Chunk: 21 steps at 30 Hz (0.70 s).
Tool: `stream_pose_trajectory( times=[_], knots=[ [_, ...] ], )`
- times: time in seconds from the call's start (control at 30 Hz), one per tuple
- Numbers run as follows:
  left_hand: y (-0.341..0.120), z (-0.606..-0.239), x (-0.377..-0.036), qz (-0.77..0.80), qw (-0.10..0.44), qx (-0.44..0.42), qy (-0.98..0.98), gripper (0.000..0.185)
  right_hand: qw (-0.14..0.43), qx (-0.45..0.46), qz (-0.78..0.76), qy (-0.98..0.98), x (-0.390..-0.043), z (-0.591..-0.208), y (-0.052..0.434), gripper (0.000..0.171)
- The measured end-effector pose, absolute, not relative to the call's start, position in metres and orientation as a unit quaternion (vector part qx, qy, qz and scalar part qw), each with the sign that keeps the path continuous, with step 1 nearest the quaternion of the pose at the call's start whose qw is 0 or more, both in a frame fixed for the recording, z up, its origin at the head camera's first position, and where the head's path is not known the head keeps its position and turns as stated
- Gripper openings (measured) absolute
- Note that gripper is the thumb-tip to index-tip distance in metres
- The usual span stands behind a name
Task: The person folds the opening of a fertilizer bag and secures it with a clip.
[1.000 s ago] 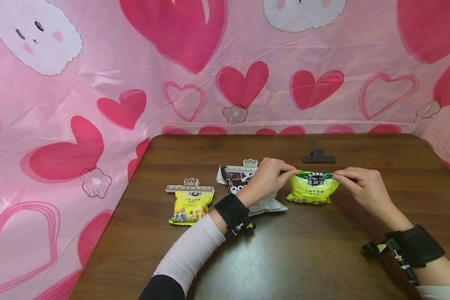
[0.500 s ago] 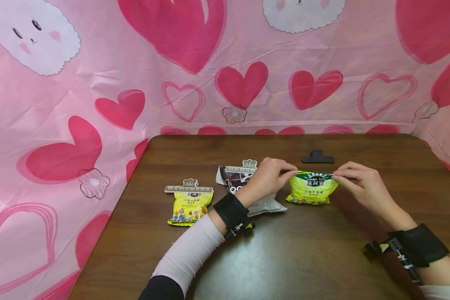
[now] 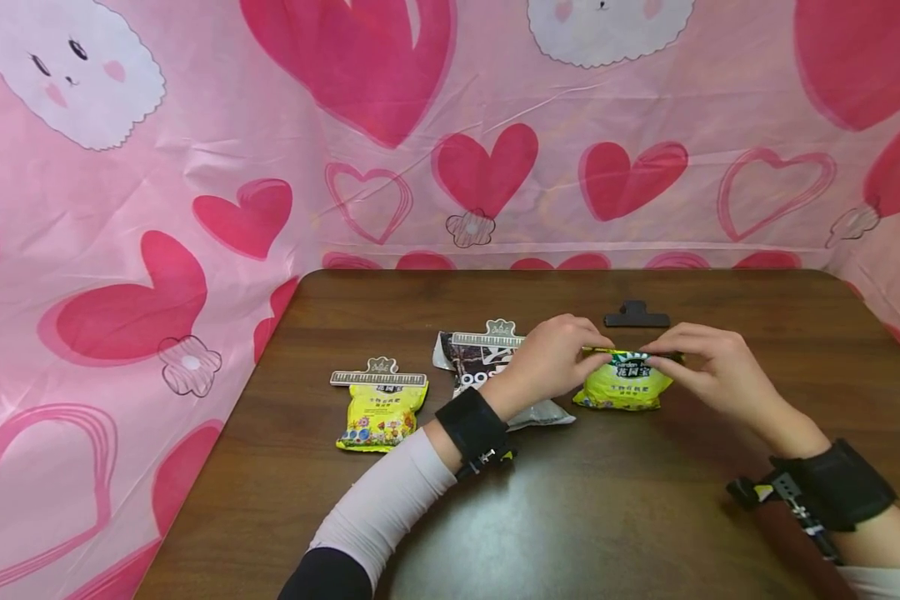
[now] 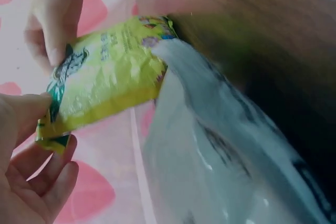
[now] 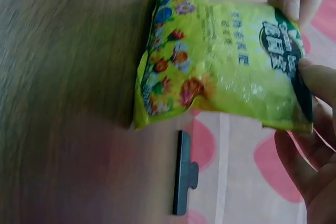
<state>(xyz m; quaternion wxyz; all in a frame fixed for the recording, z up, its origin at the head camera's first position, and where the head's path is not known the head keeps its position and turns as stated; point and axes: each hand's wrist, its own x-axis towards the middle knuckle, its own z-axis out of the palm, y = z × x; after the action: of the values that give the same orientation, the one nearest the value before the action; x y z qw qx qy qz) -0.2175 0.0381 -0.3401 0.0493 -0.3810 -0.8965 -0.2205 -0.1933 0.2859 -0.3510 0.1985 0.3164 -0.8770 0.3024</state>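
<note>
A small yellow fertilizer bag (image 3: 621, 387) with a green top stands upright on the table, flowers printed along its bottom. My left hand (image 3: 555, 360) pinches its top edge near the left corner, thumb in front. On the other side my right hand (image 3: 708, 367) pinches the same edge, and the top looks folded over between them. In the left wrist view a folded flap (image 4: 55, 142) shows by the left fingers. Behind the bag, apart from both hands, lies a black clip (image 3: 636, 315).
Left of the hands, a second yellow fertilizer bag (image 3: 381, 417) wears a piano-key clip (image 3: 379, 378). A black-and-white bag (image 3: 474, 360), partly hidden by my left arm, carries a similar clip (image 3: 487, 339). A pink heart-print cloth (image 3: 390, 208) hangs behind the wooden table (image 3: 600, 508).
Both hands have moved inward along the bag's top edge, closer together. The green strip along the top shows less now. The clips and the other bags stay where they were.
</note>
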Motion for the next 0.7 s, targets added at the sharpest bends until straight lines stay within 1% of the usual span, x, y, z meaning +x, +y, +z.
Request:
stream_pose_trajectory(
  times=[0.17,0.33,0.7],
  knots=[
    [0.048,-0.336,-0.213,-0.184,0.07,-0.392,-0.899,0.025,0.193,0.331,0.295,-0.875,-0.193,-0.348,0.278,0.035],
    [0.053,-0.335,-0.211,-0.171,0.087,-0.391,-0.9,0.023,0.201,0.336,0.293,-0.872,-0.192,-0.346,0.273,0.034],
    [0.055,-0.337,-0.21,-0.172,0.102,-0.392,-0.898,0.02,0.223,0.332,0.275,-0.874,-0.194,-0.346,0.268,0.031]
  ],
)
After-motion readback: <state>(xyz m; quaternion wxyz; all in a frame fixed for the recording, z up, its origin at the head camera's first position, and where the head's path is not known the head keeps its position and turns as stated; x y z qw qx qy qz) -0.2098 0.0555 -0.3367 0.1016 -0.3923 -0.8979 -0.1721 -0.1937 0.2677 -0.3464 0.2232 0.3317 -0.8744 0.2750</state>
